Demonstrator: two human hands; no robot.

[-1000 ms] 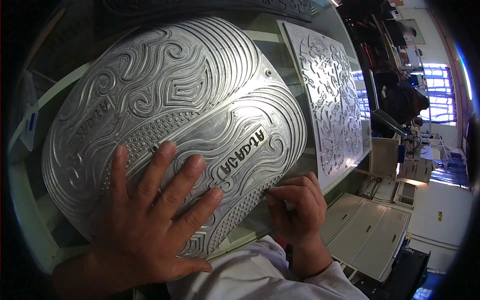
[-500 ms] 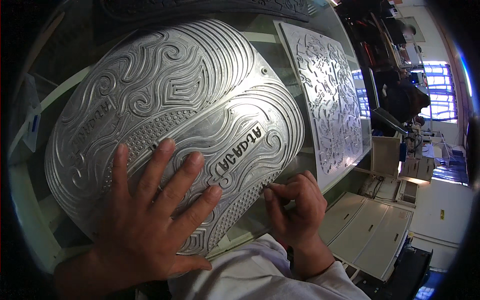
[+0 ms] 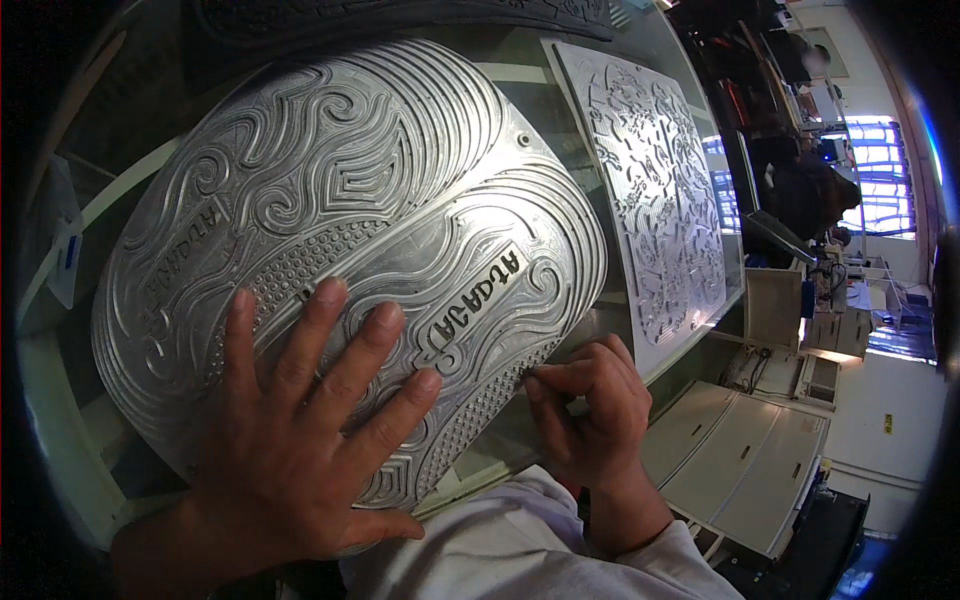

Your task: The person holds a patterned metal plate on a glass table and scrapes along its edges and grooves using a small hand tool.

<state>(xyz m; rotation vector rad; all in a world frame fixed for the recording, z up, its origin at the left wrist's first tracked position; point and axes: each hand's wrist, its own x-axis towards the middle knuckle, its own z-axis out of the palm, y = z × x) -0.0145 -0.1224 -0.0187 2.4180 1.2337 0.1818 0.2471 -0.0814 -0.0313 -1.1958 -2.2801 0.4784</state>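
A large silvery metal mould plate (image 3: 300, 150) with engraved swirls, ridges, rows of small studs and raised lettering lies on a glass-topped table. My left hand (image 3: 300, 420) rests flat on its near left part, fingers spread, covering some of the pattern. At the plate's near right edge is my right hand (image 3: 595, 405), its thumb and forefinger pinched together beside the studded band. Whatever those fingertips may hold is too small or hidden to make out.
A second, rectangular engraved metal plate (image 3: 655, 190) lies to the right on the glass. Along the far edge is a dark patterned mould (image 3: 400, 18). A clear plastic piece (image 3: 65, 235) sits at the far left. Pale cabinets (image 3: 740, 460) stand beyond the table on the right.
My right hand has shifted very slightly left along the plate's edge, still pinched. My left hand stays flat in nearly the same place.
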